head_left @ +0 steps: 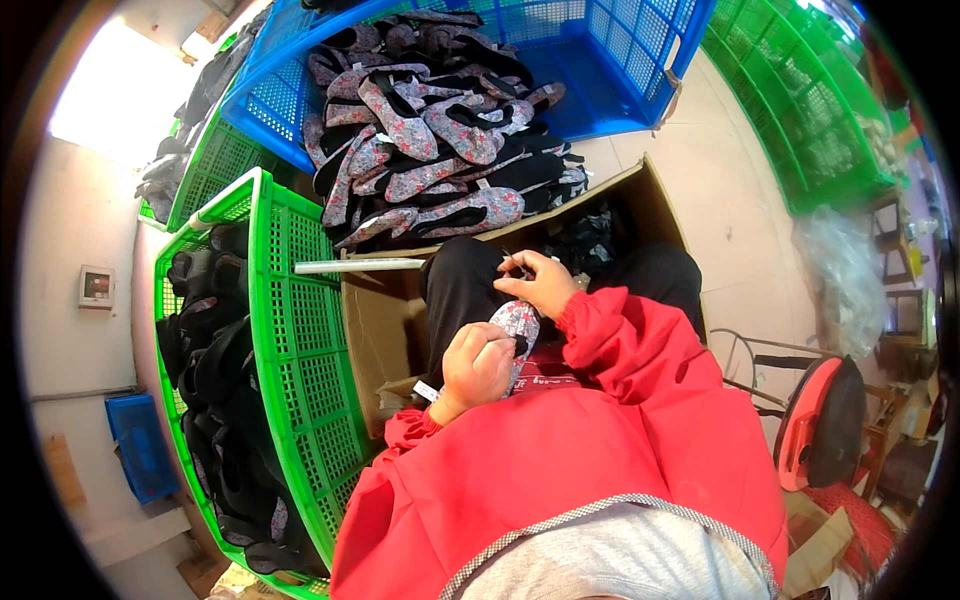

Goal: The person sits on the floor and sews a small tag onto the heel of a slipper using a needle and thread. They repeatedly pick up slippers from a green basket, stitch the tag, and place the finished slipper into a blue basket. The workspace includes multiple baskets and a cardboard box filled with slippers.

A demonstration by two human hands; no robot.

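The left hand (476,366) is closed, its fingers curled down over a small slipper of pale floral fabric with red and grey print and a dark opening (516,318); the slipper sits over the lap, its rounded end pointing up and away from the body, just below the right hand; the right hand (545,288) is raised above that end, its fingers bent and its thumb and fingertips drawn near each other; whether anything thin is pinched between them I cannot tell; a small white label (427,391) shows beside the left wrist.

The person wears a red long-sleeved smock (590,450) edged with checked trim, and black trousers (455,285); an open brown cardboard box (652,195) stands around the knees, with crumpled black plastic (587,238) inside; a straight white rod (360,265) lies across the box's left side, reaching the left knee.

Beyond the box, a heap of floral and black slippers (430,125) lies partly in a blue perforated plastic crate (600,110); at left, a tall green plastic basket (310,370) holds dark slippers (215,370); at right stand green plastic crates (800,110), a clear plastic bag (840,280) and a chair with a red and black rounded part (822,420).
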